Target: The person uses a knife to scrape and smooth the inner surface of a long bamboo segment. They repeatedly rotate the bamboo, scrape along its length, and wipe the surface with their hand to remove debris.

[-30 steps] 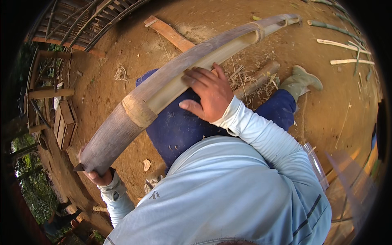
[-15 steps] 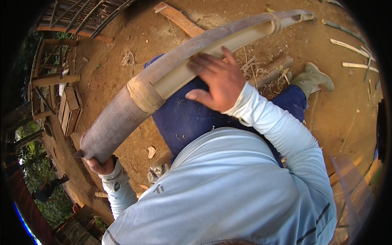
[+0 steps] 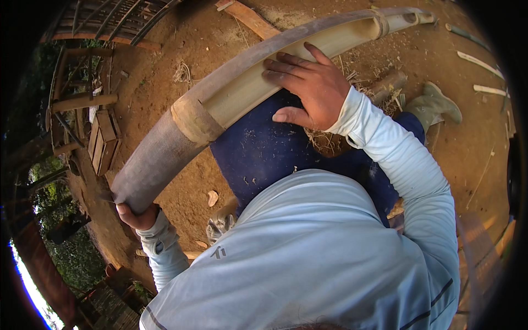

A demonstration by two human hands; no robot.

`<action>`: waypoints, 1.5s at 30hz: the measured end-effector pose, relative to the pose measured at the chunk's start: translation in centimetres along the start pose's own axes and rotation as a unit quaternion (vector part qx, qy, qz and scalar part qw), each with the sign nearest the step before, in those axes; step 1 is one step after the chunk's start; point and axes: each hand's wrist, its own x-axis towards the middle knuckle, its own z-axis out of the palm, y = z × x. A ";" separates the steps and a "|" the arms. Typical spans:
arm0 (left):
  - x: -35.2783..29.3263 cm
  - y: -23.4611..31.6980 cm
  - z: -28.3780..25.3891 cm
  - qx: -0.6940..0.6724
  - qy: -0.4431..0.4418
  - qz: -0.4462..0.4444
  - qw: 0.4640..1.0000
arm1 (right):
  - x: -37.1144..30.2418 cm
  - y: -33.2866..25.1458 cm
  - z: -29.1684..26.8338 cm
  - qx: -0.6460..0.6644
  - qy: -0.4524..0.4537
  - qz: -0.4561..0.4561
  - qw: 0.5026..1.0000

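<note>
A thick bamboo pole (image 3: 154, 157) lies slantwise across my lap, from the lower left to the far right. Past a pale node ring (image 3: 195, 121), its side is cut open, showing a light, hollow channel (image 3: 242, 99). My left hand (image 3: 138, 216) is closed round the pole's near-left end, thumb showing; most of its fingers are hidden beneath. A small dark, thin shape (image 3: 105, 197) sticks out by that end, too blurred to name. My right hand (image 3: 316, 91) has its fingers spread, fingertips at the open channel, thumb apart over my blue trousers (image 3: 264, 143).
Brown earth ground surrounds me. A wooden plank (image 3: 250, 19) lies beyond the pole, and a wooden crate (image 3: 103, 140) stands at left. Shavings (image 3: 324, 142) and a log (image 3: 388, 85) lie near my boot (image 3: 437, 104). Cut sticks (image 3: 478, 63) lie at far right.
My right hand has shifted slightly right along the pole and its fingers look sharper. The view has shifted a little; my left hand keeps its grip at the end.
</note>
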 end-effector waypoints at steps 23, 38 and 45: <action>1.8 -1.6 -0.3 -0.080 -0.096 0.066 0.990 | 5.3 -5.4 1.1 0.286 -0.053 -0.103 0.951; 1.7 -1.8 0.3 -0.103 0.061 0.089 0.989 | 5.2 -4.4 2.3 0.327 0.020 -0.086 0.941; 4.6 -2.7 -6.9 0.037 0.227 0.005 0.973 | 5.9 -3.4 1.8 0.393 -0.104 -0.044 0.913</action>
